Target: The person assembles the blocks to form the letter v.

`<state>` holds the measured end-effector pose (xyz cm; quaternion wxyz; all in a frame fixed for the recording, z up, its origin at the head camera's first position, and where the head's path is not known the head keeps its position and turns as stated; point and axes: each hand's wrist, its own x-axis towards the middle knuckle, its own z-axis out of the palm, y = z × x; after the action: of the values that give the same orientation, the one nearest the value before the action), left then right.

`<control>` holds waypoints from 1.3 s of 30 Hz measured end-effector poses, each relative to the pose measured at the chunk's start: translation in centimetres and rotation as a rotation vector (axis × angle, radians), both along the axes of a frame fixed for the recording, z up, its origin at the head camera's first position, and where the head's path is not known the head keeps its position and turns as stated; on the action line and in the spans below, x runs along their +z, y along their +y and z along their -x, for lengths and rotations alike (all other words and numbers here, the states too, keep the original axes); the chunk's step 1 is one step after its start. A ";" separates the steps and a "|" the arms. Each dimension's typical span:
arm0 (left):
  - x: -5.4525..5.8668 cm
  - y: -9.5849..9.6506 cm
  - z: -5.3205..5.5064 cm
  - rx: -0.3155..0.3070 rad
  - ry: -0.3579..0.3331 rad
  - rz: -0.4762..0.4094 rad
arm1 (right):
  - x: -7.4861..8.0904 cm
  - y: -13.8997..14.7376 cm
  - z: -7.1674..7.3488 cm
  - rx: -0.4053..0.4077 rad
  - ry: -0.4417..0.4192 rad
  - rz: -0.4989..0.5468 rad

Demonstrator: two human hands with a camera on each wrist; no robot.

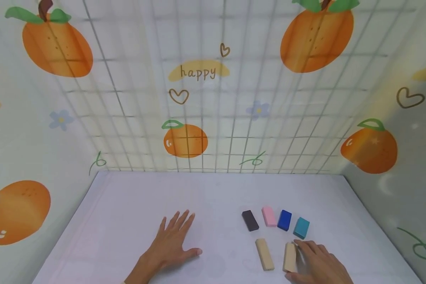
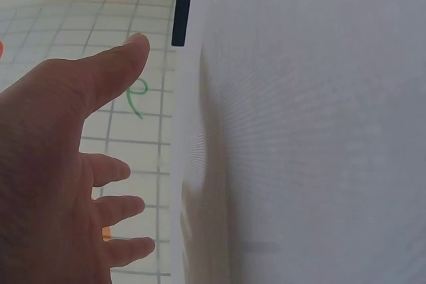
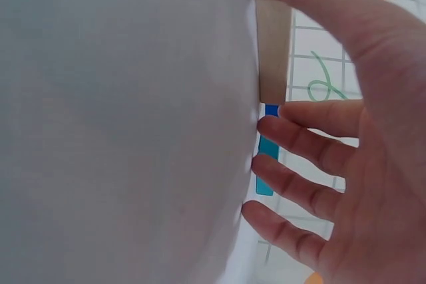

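Thumb and index finger of my right hand (image 1: 321,262) pinch a plain wooden block (image 1: 289,257) by its two ends, low at the table. In the right wrist view the same wooden block (image 3: 273,48) spans between thumb and index finger, with the other fingertips down at the white surface. A second wooden block (image 1: 264,254) lies to its left. Over the table's left half my left hand (image 1: 172,242) is spread palm down, fingers straight and holding nothing; whether it touches the table I cannot tell.
Behind the wooden blocks lie a black block (image 1: 250,220), a pink block (image 1: 269,216), a dark blue block (image 1: 284,220) and a teal block (image 1: 301,228), roughly in a row. The white table (image 1: 127,197) meets a fruit-print curtain (image 1: 206,106) at the back and sides.
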<state>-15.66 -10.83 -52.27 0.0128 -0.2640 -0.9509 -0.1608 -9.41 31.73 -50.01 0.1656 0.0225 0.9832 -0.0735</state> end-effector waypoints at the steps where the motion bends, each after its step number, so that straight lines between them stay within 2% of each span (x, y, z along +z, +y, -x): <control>1: 0.0 -0.1 0.0 -0.001 -0.003 0.001 | 0.0 0.0 0.0 0.000 -0.003 -0.001; 13: 0.0 -0.1 -0.5 -0.004 -0.037 -0.022 | -0.2 0.0 0.0 0.008 -0.030 -0.005; 19: 0.1 0.1 -0.6 -0.006 -0.026 -0.021 | -0.1 0.0 -0.2 0.003 -0.020 0.001; 25: 0.5 0.3 -0.6 -0.009 -0.035 -0.030 | 0.0 0.0 -0.3 0.021 -0.004 -0.012; 33: 1.2 0.9 -0.5 -0.014 -0.035 -0.033 | 0.2 0.1 -0.2 0.007 -0.009 -0.009; 39: 1.2 1.1 -0.5 -0.017 -0.029 -0.036 | 0.2 0.1 -0.3 0.010 -0.006 -0.012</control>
<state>-15.15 -9.78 -51.04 0.0023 -0.2696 -0.9456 -0.1819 -9.15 31.81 -49.79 0.1686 0.0188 0.9833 -0.0666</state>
